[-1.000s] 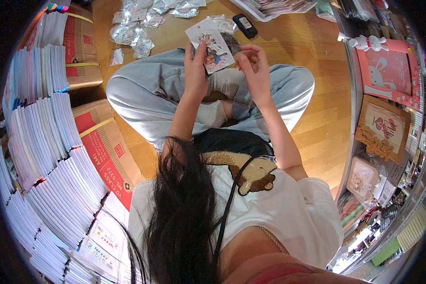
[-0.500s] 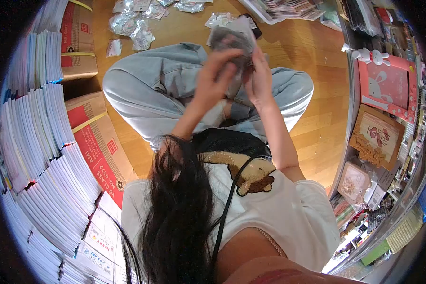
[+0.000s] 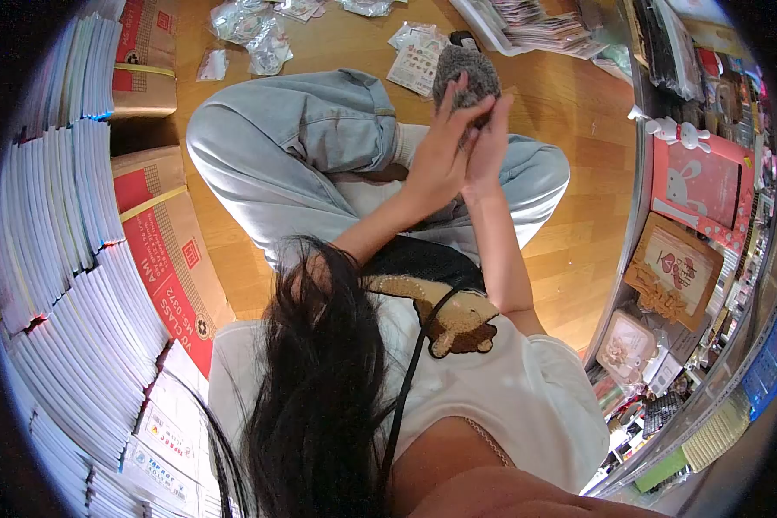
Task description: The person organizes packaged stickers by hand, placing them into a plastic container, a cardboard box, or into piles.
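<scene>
A grey fuzzy item [image 3: 468, 71] is grasped between the two hands, above the wooden floor [image 3: 578, 186] and in front of the crossed legs [image 3: 263, 155]. By the left hand [image 3: 440, 154] it is covered from the near side, with the fingers laid spread over its lower part. By the right hand [image 3: 487, 155] it is supported from the right, with the fingers pointed upward and close to the left ones. How firmly it is pressed cannot be told.

Just left of the item, a printed sheet [image 3: 414, 71] is seen lying on the floor. Behind the item, a black object [image 3: 463, 40] is partly hidden. Farther up, a white tray [image 3: 490, 36] is filled with flat packets [image 3: 551, 33], and at the upper left clear packets [image 3: 266, 45] are scattered.

On the left side, cardboard boxes [image 3: 174, 259] are placed beside tall stacks of notebooks [image 3: 91, 345]. On the right, a pink frame [image 3: 672, 177] and a wooden frame [image 3: 704, 289] are displayed.
</scene>
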Available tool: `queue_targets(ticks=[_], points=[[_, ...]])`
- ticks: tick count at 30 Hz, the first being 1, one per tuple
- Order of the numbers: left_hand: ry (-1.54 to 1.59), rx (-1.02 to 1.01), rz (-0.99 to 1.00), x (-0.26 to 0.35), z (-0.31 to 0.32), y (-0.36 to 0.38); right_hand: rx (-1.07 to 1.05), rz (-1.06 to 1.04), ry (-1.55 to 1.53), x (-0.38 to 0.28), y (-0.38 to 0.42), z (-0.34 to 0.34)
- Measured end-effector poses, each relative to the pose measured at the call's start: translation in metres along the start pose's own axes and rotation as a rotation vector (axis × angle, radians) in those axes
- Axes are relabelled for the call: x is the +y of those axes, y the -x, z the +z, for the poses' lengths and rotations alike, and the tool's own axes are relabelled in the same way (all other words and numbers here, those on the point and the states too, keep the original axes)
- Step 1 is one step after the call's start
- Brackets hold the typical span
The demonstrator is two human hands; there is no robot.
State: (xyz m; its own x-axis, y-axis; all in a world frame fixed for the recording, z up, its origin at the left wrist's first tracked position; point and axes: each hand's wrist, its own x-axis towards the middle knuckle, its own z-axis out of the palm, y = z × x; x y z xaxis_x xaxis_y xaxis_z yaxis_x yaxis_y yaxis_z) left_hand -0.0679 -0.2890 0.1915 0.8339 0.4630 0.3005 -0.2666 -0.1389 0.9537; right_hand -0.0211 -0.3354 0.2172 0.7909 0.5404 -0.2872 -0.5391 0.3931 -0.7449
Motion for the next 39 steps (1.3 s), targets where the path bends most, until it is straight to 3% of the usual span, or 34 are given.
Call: queue_targets(ticks=[3, 9, 12, 15, 18, 21, 28, 31, 32, 36, 39], points=[[-0.1, -0.009, 0.07, -0.001, -0.007, -0.014, -0.022, -0.05, -0.012, 0.003, 0.0, -0.001], [0.264, -0.051, -0.097, -0.028, -0.022, -0.055, -0.01, -0.017, 0.057, 0.017, 0.009, 0.007], [-0.012, -0.023, 0.016, -0.018, -0.001, -0.008, 0.027, -0.053, 0.143, 0.004, -0.002, -0.009], [-0.005, 0.027, 0.042, -0.013, 0.001, 0.001, -0.051, -0.011, 0.034, 0.004, -0.003, -0.015], [0.028, 0.064, 0.018, -0.025, -0.011, -0.039, -0.049, 0.095, 0.05, 0.002, 0.009, -0.001], [0.109, 0.014, -0.06, -0.028, -0.025, -0.057, -0.203, 0.002, 0.139, 0.018, 0.01, 0.0], [-0.023, -0.016, 0.015, -0.016, 0.003, 0.015, 0.052, 0.073, -0.002, 0.005, -0.003, -0.022], [-0.075, -0.084, 0.018, -0.032, -0.009, -0.013, -0.077, -0.032, 0.135, 0.009, 0.004, -0.005], [-0.085, -0.019, -0.008, -0.037, -0.012, -0.026, -0.073, 0.029, 0.117, 0.012, 0.008, -0.001], [0.38, -0.001, -0.208, -0.049, -0.023, -0.039, -0.18, -0.051, 0.223, 0.029, 0.011, 0.0], [-0.014, -0.048, -0.083, -0.047, -0.023, -0.007, -0.103, 0.079, 0.118, 0.021, 0.006, -0.007]])
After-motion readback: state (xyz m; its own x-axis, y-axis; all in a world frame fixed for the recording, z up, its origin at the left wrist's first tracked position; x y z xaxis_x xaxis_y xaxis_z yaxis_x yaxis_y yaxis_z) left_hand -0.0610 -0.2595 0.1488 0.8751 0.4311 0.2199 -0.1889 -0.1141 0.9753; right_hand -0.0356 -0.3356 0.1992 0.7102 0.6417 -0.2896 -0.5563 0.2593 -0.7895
